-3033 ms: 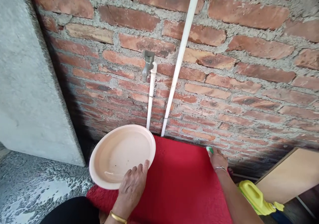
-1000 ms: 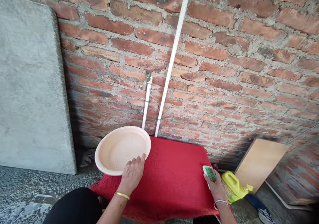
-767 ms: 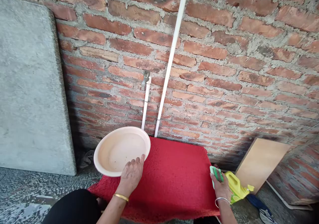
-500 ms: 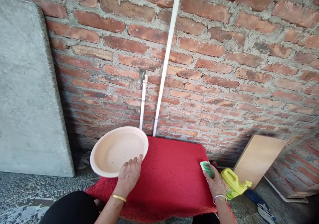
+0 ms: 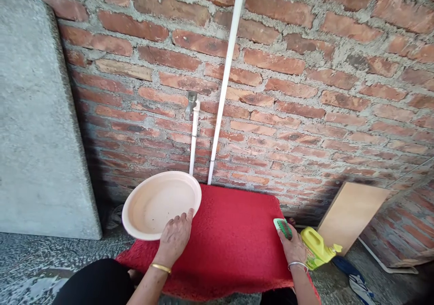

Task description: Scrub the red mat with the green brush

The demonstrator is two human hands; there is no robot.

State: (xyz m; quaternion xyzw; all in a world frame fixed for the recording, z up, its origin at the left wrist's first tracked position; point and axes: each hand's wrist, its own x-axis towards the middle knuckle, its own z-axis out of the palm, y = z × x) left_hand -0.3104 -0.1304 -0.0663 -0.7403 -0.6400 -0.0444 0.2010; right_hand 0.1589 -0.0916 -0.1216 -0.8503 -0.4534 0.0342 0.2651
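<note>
A pale pink plastic basin (image 5: 149,201) stands on the left part of a red cloth (image 5: 233,232) that covers a low flat surface. My left hand (image 5: 175,235) is closed over the basin's near right rim, its fingers curled and partly hidden. A few dark specks lie on the basin's bottom. At the right edge of the cloth, my right hand (image 5: 294,247) grips a scrubbing brush (image 5: 283,228) with a pale back and green bristles turned up. Just beyond that hand is a yellow jug (image 5: 318,248) with a handle and pump top.
A brick wall (image 5: 285,88) rises behind, with white pipes (image 5: 222,88) running down it. A grey slab (image 5: 40,124) leans at left, a tan board (image 5: 351,214) at right. Blue and white flip-flops (image 5: 356,281) lie on the wet-looking floor (image 5: 20,264).
The view has shifted very slightly. My left hand stays on the basin's rim, and the brush in my right hand has tilted a little.
</note>
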